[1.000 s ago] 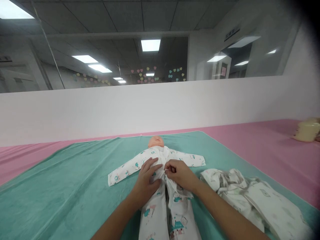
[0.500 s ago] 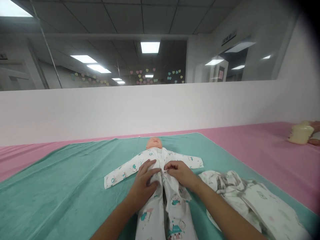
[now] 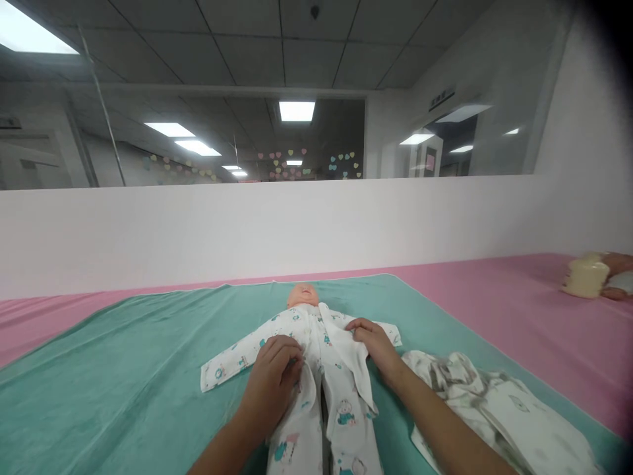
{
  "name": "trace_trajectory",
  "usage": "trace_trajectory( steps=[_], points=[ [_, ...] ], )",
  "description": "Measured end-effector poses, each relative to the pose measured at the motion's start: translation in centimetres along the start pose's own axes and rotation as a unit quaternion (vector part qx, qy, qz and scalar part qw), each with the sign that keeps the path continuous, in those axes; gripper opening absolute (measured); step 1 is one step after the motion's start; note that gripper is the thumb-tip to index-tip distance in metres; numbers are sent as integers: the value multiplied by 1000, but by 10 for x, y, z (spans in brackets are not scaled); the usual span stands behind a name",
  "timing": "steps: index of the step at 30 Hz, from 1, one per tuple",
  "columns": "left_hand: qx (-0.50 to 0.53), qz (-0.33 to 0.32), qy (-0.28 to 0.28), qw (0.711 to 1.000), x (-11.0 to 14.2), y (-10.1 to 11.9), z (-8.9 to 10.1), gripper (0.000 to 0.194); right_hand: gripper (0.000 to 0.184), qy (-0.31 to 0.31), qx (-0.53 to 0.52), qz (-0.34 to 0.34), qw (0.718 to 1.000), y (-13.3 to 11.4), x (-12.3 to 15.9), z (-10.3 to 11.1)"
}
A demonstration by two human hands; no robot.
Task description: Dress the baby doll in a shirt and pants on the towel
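Curling over the front of a printed white outfit point(image 3: 343, 422), the left hand point(image 3: 277, 379) turns its knuckles up and hides its own fingertips, so whether it pinches the fabric I cannot tell. The right hand point(image 3: 373, 343) lies on the other side, its fingers narrowly bent at the edge of a loose front flap point(image 3: 349, 346); its thumb is hard to see, and how firmly it grips cannot be told.

The outfit is on a doll point(image 3: 303, 295) lying face up on a green cloth point(image 3: 123, 369), head toward the wall point(image 3: 247, 227) and sleeves spread. The lower ends of the outfit's legs run out of view at the bottom edge.

The right forearm crosses in front of a crumpled heap of pale clothes point(image 3: 534, 422), covering part of it. Farther right, on the pink sheet point(image 3: 494, 297), a yellowish container point(image 3: 583, 277) stands against a brownish shape point(image 3: 618, 264) cut off by the edge and too unclear to name. Above the wall, a window point(image 3: 247, 132) shows ceiling lights and heart-shaped stickers.
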State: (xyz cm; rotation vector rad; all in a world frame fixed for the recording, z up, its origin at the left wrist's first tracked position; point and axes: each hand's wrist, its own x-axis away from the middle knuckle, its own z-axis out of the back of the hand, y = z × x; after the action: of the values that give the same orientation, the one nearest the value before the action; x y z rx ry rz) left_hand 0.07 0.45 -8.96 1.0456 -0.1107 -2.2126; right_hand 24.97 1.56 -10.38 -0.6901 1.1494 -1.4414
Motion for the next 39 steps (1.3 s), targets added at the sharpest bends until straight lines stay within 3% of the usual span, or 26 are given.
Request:
trace_trajectory(
  steps=[2,4,7,11,15,18,21,25,29,34,36,39],
  points=[
    [-1,18,-6,1000,-1,3,3,19,25,67,125,-15,990,14,-7,16],
    [-3,24,-8,1000,-1,6,6,21,20,103,185,-34,977,28,-12,33],
    [-2,28,-5,1000,-1,8,7,22,14,122,259,-79,955,44,-18,50],
    [18,69,15,997,0,2,8,22,11,121,323,-93,934,51,-20,53],
    [50,195,103,974,-3,-12,22,20,18,118,341,-49,931,45,-17,46],
    [73,308,191,929,-3,-34,39,22,21,122,337,-14,934,39,-14,43],
    [65,364,236,899,3,-62,50,27,21,126,326,10,937,36,-12,42],
    [7,386,208,899,14,-89,52,25,20,138,309,47,940,34,-10,40],
    [-21,403,180,897,17,-94,47,30,19,144,274,107,945,30,-6,35],
    [-35,321,115,939,14,-95,26,44,18,143,232,198,942,9,6,16],
    [-59,282,70,955,13,-94,15,51,22,121,205,236,942,-4,15,2],
    [-123,262,33,957,12,-92,3,55,31,18,158,272,949,-24,31,-23]
  ],
)
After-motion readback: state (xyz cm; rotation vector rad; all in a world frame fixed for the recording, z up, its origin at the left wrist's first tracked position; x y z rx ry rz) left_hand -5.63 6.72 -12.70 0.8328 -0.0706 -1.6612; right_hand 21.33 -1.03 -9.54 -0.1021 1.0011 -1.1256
